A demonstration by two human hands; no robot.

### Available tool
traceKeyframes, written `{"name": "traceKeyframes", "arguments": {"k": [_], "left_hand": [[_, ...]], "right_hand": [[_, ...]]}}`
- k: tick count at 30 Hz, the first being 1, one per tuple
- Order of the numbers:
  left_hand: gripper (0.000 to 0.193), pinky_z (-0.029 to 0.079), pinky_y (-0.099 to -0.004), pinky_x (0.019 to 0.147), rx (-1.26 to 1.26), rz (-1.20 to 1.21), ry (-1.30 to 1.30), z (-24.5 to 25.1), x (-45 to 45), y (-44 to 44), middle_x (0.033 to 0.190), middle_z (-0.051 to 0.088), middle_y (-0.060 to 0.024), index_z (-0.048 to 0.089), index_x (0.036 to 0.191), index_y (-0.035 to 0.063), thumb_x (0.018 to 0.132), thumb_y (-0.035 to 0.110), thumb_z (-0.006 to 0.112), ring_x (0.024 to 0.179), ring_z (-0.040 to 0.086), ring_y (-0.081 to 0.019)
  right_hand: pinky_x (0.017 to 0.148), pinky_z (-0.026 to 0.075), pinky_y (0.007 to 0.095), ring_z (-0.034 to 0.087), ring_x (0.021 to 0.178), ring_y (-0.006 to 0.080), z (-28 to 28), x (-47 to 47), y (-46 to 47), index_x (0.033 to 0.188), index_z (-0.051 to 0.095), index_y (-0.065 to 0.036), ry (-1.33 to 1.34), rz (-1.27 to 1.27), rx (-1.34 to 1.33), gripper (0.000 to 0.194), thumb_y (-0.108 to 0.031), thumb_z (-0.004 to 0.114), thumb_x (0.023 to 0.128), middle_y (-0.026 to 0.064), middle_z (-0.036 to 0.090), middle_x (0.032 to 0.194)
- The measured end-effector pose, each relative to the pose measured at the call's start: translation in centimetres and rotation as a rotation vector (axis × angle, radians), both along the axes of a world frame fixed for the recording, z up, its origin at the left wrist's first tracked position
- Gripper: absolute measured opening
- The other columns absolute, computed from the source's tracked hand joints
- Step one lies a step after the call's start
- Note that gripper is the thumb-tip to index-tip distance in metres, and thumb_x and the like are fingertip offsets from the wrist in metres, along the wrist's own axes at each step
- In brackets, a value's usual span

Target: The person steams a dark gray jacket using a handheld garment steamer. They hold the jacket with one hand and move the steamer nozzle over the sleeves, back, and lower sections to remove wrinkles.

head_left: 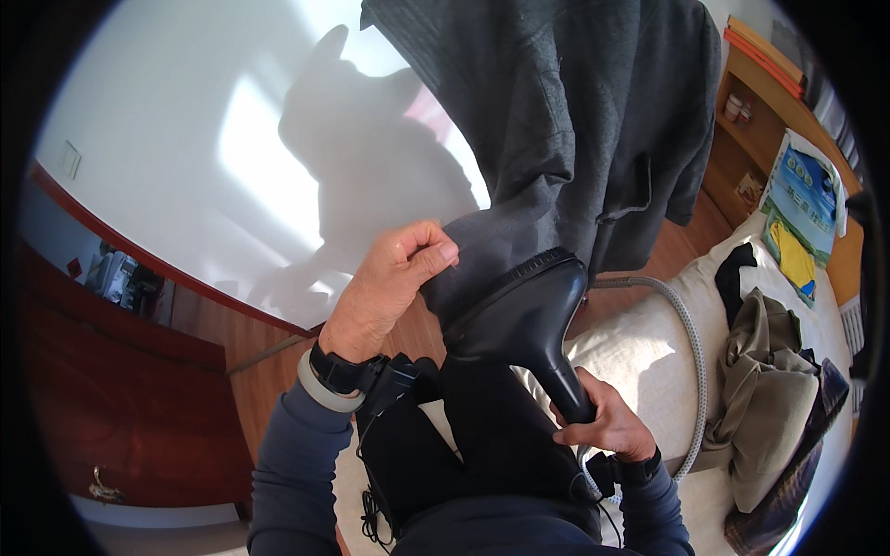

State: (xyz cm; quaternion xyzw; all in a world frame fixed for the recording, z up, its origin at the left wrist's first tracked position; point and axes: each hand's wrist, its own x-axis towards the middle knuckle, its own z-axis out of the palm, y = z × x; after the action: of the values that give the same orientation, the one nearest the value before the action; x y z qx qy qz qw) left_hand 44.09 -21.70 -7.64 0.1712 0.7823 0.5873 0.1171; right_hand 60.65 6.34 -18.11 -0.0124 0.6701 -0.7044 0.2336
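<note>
A dark grey coat (612, 90) hangs in front of me, its pocket flap facing right. My left hand (389, 285) pinches the edge of a part of it, perhaps a sleeve, and draws it out towards the left. My right hand (615, 420) grips the handle of a black garment steamer head (525, 316). Its bristled edge faces up against the cloth just below and right of my left fingers. From behind the steamer a grey braided hose (695, 361) loops right and down beside my right wrist. How the coat is hung is out of view.
On the right is a bed with a pale cover (640, 347), bearing a crumpled olive garment (772, 396) and a printed bag (803, 194). Behind it is a wooden shelf unit (737, 142). A white wall (160, 139) and a dark red door (125, 389) are at left.
</note>
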Motion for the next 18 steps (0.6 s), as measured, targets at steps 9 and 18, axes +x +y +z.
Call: {"name": "traceKeyframes", "arguments": {"k": [9, 18], "left_hand": [[0.014, 0.044, -0.0236, 0.09, 0.316, 0.177, -0.11, -3.0, 0.9, -3.4, 0.095, 0.062, 0.0007, 0.068, 0.098, 0.0043, 0.104, 0.017, 0.067, 0.094, 0.055, -0.0089], [0.026, 0.048, -0.0265, 0.094, 0.457, 0.136, -0.139, -7.2, 2.6, -5.7, 0.111, 0.065, -0.0031, 0.061, 0.122, 0.0002, 0.097, -0.003, 0.066, 0.101, 0.059, -0.0111]], "right_hand": [[0.074, 0.051, 0.0272, 0.063, 0.08, 0.0124, -0.4, 0.2, 0.2, 0.122, 0.062, -0.004, -0.04, -0.214, -0.133, 0.063, 0.004, 0.08, 0.062, 0.0016, 0.063, 0.089], [0.069, 0.049, 0.0267, 0.062, 0.076, 0.0126, -1.4, -0.4, -0.6, 0.124, 0.061, -0.001, -0.04, -0.207, -0.21, 0.066, -0.001, 0.079, 0.061, 0.0026, 0.062, 0.083]]}}
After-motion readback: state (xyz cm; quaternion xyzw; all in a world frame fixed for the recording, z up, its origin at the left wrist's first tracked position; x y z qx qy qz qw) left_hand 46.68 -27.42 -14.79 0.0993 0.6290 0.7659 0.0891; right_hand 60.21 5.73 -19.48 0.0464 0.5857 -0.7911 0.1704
